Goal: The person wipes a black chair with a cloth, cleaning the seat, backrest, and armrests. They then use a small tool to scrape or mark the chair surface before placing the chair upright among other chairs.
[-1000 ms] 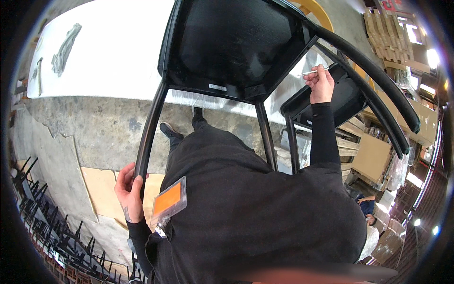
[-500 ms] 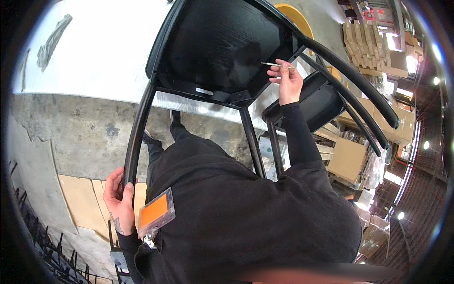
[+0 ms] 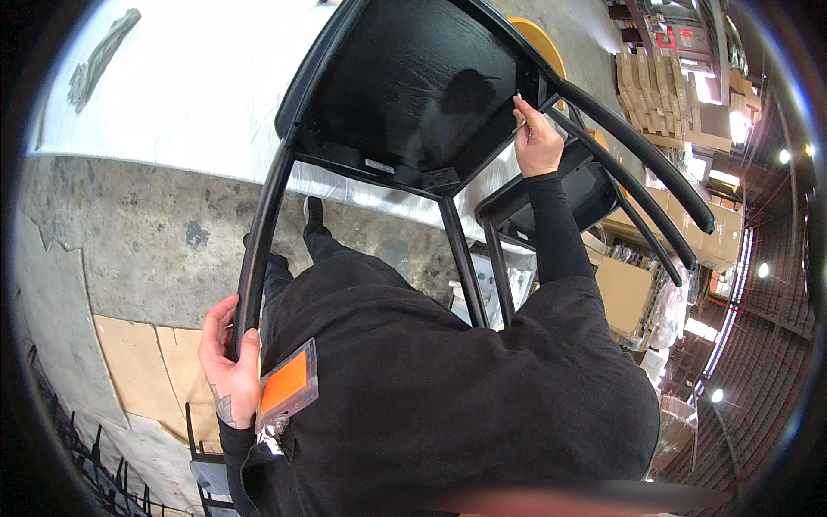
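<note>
A black chair (image 3: 392, 103) lies tipped over on a white-covered table, the underside of its seat facing me and its legs pointing my way. My left hand (image 3: 231, 369) is wrapped around the end of the chair's left leg (image 3: 264, 211). At the right side of the seat, near the corner where a leg joins the frame, my right hand (image 3: 539, 145) is closed in a pinch. Between its fingers is a thin pale stick (image 3: 519, 127), mostly covered, so its exact kind does not show. A small white label (image 3: 379, 166) sits on the seat's near edge.
A second black chair (image 3: 573, 194) stands just right of the first. Beyond is a yellow rounded object (image 3: 538, 43). Stacked cardboard (image 3: 659, 95) and boxes (image 3: 624, 297) fill the right side. Grey crumpled material (image 3: 103, 60) lies on the white table cover (image 3: 198, 95).
My right hand has shifted slightly right and turned, bringing the stick from over the seat's underside to the frame corner. My left hand stays on the leg.
</note>
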`<action>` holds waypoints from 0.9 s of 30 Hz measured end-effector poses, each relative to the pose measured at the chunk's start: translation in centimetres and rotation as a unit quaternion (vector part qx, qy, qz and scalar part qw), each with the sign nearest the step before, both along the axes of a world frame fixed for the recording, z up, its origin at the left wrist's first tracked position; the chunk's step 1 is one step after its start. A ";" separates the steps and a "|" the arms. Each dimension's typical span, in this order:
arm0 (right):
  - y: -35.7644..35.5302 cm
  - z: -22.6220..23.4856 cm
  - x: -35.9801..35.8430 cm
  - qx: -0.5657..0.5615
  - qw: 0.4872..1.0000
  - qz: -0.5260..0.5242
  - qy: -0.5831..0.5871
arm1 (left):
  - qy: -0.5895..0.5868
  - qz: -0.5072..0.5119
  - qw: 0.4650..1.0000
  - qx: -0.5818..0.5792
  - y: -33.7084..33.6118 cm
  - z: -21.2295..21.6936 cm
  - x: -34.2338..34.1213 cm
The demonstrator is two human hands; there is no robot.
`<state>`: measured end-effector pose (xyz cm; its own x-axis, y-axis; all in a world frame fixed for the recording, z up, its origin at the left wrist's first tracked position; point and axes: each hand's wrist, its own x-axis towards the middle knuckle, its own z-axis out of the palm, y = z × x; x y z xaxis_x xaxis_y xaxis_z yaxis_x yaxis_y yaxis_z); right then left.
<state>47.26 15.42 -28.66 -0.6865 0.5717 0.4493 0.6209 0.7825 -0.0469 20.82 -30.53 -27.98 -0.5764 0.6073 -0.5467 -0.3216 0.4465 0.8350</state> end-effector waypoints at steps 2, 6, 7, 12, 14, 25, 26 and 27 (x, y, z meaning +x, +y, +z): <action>0.3 0.3 0.1 0.030 0.999 -0.006 -0.034 | -0.002 0.003 1.000 -0.001 0.1 0.1 0.0; 0.4 0.6 0.3 0.047 0.997 -0.033 -0.055 | -0.001 0.006 1.000 0.001 0.2 0.1 0.0; 0.3 0.5 0.3 0.043 0.996 -0.025 -0.067 | 0.001 0.006 1.000 0.003 0.2 0.1 0.0; -0.3 0.3 0.5 0.033 0.994 -0.022 -0.101 | 0.002 -0.004 1.000 0.005 0.2 0.2 -0.1; -0.1 0.3 0.5 0.060 0.992 -0.023 -0.105 | 0.000 -0.004 1.000 0.005 0.2 0.2 -0.1; 2.3 0.6 0.7 0.167 0.978 -0.004 -0.124 | -0.005 0.000 1.000 -0.001 0.1 0.1 0.0; 2.3 0.6 0.8 0.167 0.978 0.001 -0.122 | -0.006 0.002 1.000 0.008 0.1 0.1 -0.1; 2.4 0.7 0.8 0.188 0.977 0.033 -0.097 | -0.007 0.003 1.000 0.010 0.1 0.1 -0.1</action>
